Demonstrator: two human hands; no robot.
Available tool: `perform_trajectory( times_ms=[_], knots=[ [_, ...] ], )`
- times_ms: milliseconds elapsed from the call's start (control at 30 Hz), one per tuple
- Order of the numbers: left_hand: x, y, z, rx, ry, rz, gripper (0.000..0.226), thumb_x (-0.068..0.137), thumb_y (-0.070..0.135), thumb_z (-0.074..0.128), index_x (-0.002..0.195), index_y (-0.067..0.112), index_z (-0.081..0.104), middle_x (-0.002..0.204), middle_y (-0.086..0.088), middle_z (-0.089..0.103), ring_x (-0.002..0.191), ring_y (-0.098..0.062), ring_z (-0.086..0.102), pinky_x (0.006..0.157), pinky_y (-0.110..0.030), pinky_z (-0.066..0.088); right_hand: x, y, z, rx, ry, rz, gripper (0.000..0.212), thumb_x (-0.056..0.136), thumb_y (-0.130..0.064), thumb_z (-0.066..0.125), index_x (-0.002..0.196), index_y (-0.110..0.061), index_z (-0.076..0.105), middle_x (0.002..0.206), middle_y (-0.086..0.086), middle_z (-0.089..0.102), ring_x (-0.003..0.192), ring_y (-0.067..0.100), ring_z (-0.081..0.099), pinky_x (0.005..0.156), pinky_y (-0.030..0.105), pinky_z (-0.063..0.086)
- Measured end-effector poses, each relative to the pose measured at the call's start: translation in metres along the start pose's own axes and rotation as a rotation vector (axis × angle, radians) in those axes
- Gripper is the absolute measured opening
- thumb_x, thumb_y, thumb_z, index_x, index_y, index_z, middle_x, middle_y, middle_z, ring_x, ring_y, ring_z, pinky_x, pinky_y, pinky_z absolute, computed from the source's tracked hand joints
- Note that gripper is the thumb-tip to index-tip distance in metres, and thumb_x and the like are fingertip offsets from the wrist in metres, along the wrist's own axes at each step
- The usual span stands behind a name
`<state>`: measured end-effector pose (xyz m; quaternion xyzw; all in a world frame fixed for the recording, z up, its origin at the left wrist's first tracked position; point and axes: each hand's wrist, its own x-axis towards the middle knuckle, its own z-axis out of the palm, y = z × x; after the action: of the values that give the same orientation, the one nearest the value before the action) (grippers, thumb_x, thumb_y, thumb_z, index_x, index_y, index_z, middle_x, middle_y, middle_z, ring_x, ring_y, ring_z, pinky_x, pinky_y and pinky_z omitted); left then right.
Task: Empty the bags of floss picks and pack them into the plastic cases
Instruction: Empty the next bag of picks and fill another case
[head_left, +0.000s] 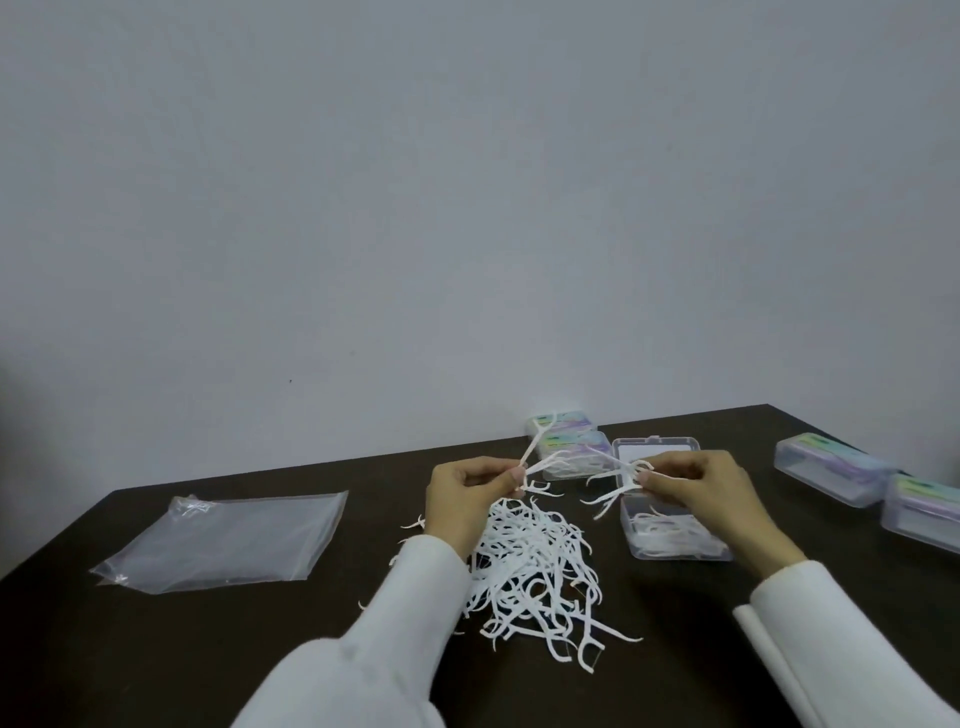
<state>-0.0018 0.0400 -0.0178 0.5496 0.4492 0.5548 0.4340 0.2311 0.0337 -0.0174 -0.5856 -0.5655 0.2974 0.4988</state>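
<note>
Picks (540, 566) heaped below both hands, seemingly untouched.

White floss picks (535, 566) heaped on a dark brown table (208, 654), under white sleeves (395, 639). Clear, colourless plastic bag (228, 540) and a clear open case (675, 535) holding more white picks. Closed clear cases (831, 467) with pastel labels shading green to purple, against a plain grey-white wall (467, 182).

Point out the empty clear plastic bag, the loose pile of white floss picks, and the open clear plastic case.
Empty clear plastic bag (228, 540): head view, flat middle.
Loose pile of white floss picks (535, 566): head view, heap's centre.
Open clear plastic case (675, 551): head view, front wall.
</note>
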Motion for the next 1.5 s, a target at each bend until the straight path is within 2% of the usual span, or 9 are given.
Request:
perform_trajectory(
  times_ms=[133, 300, 467, 667, 833, 933, 1133, 1333, 1500],
  knots=[
    [0.008, -0.002, 0.039, -0.002, -0.075, -0.035, 0.01, 0.077, 0.004, 0.072, 0.081, 0.013, 0.074, 0.081, -0.007, 0.073, 0.069, -0.016, 0.068, 0.081, -0.03, 0.056, 0.005, 0.018, -0.031, -0.085, 0.037, 0.089, 0.022, 0.08, -0.009, 0.069, 0.102, -0.009, 0.069, 0.1, 0.008, 0.067, 0.088, 0.017, 0.061, 0.073, 0.025, 0.048],
    [0.011, -0.011, 0.077, 0.032, -0.111, -0.041, 0.014, 0.077, 0.002, 0.072, 0.075, 0.015, 0.074, 0.083, -0.002, 0.073, 0.076, -0.018, 0.069, 0.084, -0.034, 0.056, 0.002, 0.026, -0.04, -0.208, -0.029, 0.128, 0.011, 0.08, -0.009, 0.069, 0.084, -0.019, 0.069, 0.093, 0.003, 0.069, 0.084, 0.01, 0.062, 0.067, 0.019, 0.049],
    [0.01, -0.022, 0.096, 0.074, -0.134, -0.022, 0.009, 0.079, 0.004, 0.071, 0.087, 0.008, 0.074, 0.092, -0.009, 0.072, 0.086, -0.021, 0.067, 0.077, -0.023, 0.054, 0.0, 0.018, -0.044, -0.278, -0.15, 0.07, 0.016, 0.08, -0.004, 0.068, 0.079, -0.02, 0.07, 0.086, -0.005, 0.066, 0.082, 0.004, 0.061, 0.06, 0.012, 0.046],
    [0.013, -0.029, 0.1, 0.07, -0.141, 0.021, 0.009, 0.081, 0.005, 0.07, 0.088, 0.007, 0.074, 0.087, -0.009, 0.072, 0.072, -0.014, 0.065, 0.07, -0.019, 0.052, -0.001, 0.018, -0.039, -0.292, -0.127, -0.004, 0.016, 0.081, -0.003, 0.067, 0.084, -0.018, 0.067, 0.088, -0.005, 0.065, 0.081, 0.001, 0.061, 0.055, 0.01, 0.046],
    [0.016, -0.033, 0.104, 0.137, -0.153, 0.043, 0.01, 0.081, 0.009, 0.07, 0.083, 0.018, 0.074, 0.087, -0.002, 0.071, 0.075, -0.01, 0.063, 0.076, -0.022, 0.051, -0.001, 0.019, -0.042, -0.29, -0.07, -0.031, 0.016, 0.081, -0.006, 0.068, 0.079, -0.021, 0.063, 0.084, -0.003, 0.065, 0.079, 0.005, 0.061, 0.058, 0.009, 0.043],
    [0.016, -0.036, 0.108, 0.192, -0.145, 0.06, 0.01, 0.082, 0.013, 0.071, 0.083, 0.022, 0.074, 0.092, 0.0, 0.071, 0.086, -0.011, 0.064, 0.081, -0.022, 0.049, -0.001, 0.022, -0.045, -0.307, -0.045, -0.031, 0.015, 0.082, -0.007, 0.068, 0.078, -0.021, 0.065, 0.085, -0.003, 0.065, 0.079, 0.007, 0.061, 0.06, 0.01, 0.042],
    [0.011, -0.036, 0.112, 0.324, -0.133, 0.115, 0.008, 0.084, 0.015, 0.069, 0.088, 0.019, 0.074, 0.091, 0.007, 0.069, 0.085, -0.003, 0.06, 0.075, -0.013, 0.044, 0.004, 0.026, -0.05, -0.281, 0.14, -0.008, 0.013, 0.086, -0.005, 0.062, 0.083, -0.018, 0.065, 0.084, -0.001, 0.062, 0.08, 0.011, 0.058, 0.061, 0.013, 0.039],
    [0.008, -0.035, 0.114, 0.522, -0.162, 0.194, 0.016, 0.086, 0.027, 0.066, 0.096, 0.021, 0.075, 0.096, 0.005, 0.072, 0.089, -0.007, 0.062, 0.088, -0.026, 0.048, 0.007, 0.028, -0.052, -0.157, 0.275, 0.054, 0.02, 0.092, 0.001, 0.05, 0.095, -0.014, 0.062, 0.097, 0.006, 0.063, 0.083, 0.012, 0.057, 0.078, 0.025, 0.043],
    [0.01, -0.035, 0.112, 0.473, -0.15, 0.179, 0.019, 0.088, 0.015, 0.063, 0.104, 0.013, 0.072, 0.103, 0.0, 0.071, 0.085, 0.0, 0.058, 0.071, 0.0, 0.039, 0.006, 0.023, -0.045, -0.174, 0.156, -0.031, 0.02, 0.091, -0.002, 0.053, 0.094, -0.017, 0.065, 0.1, 0.0, 0.062, 0.094, 0.011, 0.056, 0.082, 0.024, 0.044]
  ],
)
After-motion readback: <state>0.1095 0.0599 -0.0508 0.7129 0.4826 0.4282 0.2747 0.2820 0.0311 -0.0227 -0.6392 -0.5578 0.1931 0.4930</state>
